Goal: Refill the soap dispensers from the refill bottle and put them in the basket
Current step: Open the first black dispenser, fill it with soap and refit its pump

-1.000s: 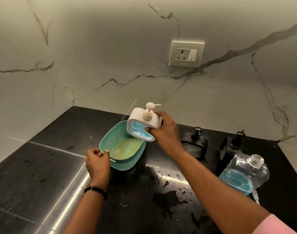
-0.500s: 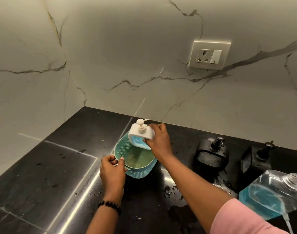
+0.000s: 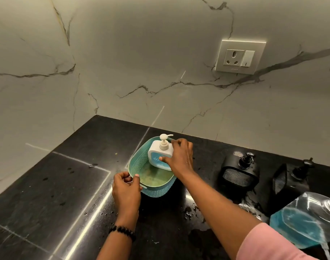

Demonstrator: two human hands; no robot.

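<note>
A teal woven basket (image 3: 141, 162) stands on the black counter (image 3: 66, 184). Inside it, at the far end, a white soap dispenser (image 3: 159, 152) with blue soap stands upright. My right hand (image 3: 179, 158) grips the dispenser's right side. My left hand (image 3: 125, 186) holds the basket's near rim. Two black dispensers (image 3: 239, 173) (image 3: 293, 177) stand to the right. A clear refill bottle (image 3: 307, 218) with blue soap lies at the lower right, uncapped.
Marble walls meet at the corner behind the basket. A socket with a switch (image 3: 239, 57) sits on the back wall. Wet spots and spilled liquid (image 3: 196, 211) lie on the counter in front of the basket.
My right hand has lowered the white dispenser from above the basket down into it and set it upright. My left hand kept hold of the basket's rim.
</note>
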